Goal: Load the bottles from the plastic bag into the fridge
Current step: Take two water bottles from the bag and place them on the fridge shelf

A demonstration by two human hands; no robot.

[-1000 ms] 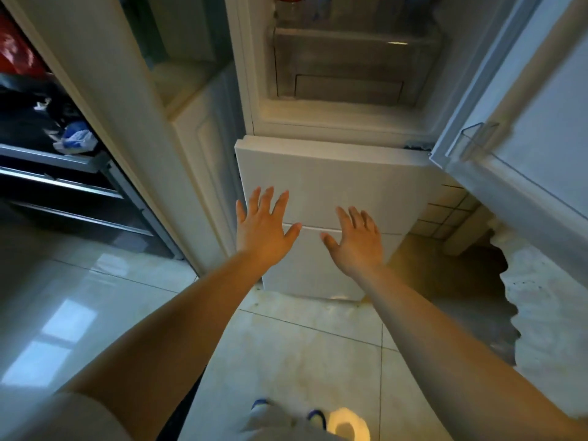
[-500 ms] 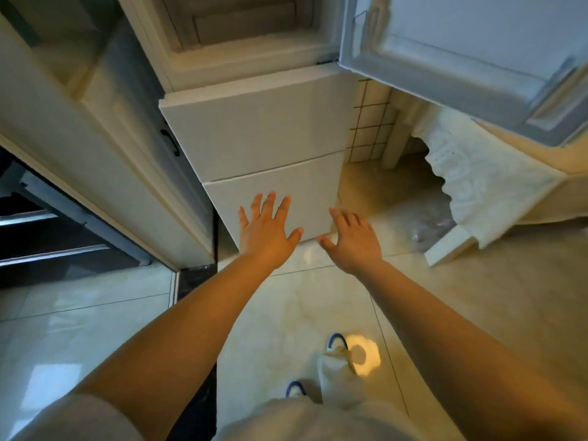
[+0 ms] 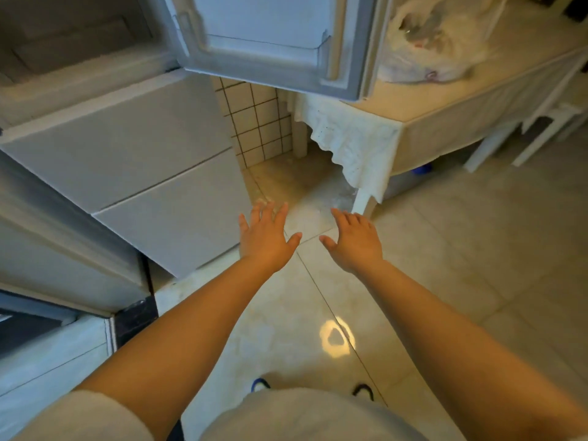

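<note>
Currently both hands, left and right, spread empty mid-frame; bag upper right beside open fridge door, presumably for short carries.

1. Glossy beige tiled floor: extends beneath and beyond both sets of fingertips. A bright light reflection lies on it, nearer the camera than the fingers.
2. White fridge: stands on the floor, left of the fingers.
3. Table draped in a cream lace-edged tablecloth: stands on the floor, beyond and right of the fingers.
4. Translucent white plastic bag: rests on the tabletop, well beyond the fingers; its contents are blurred.
</note>
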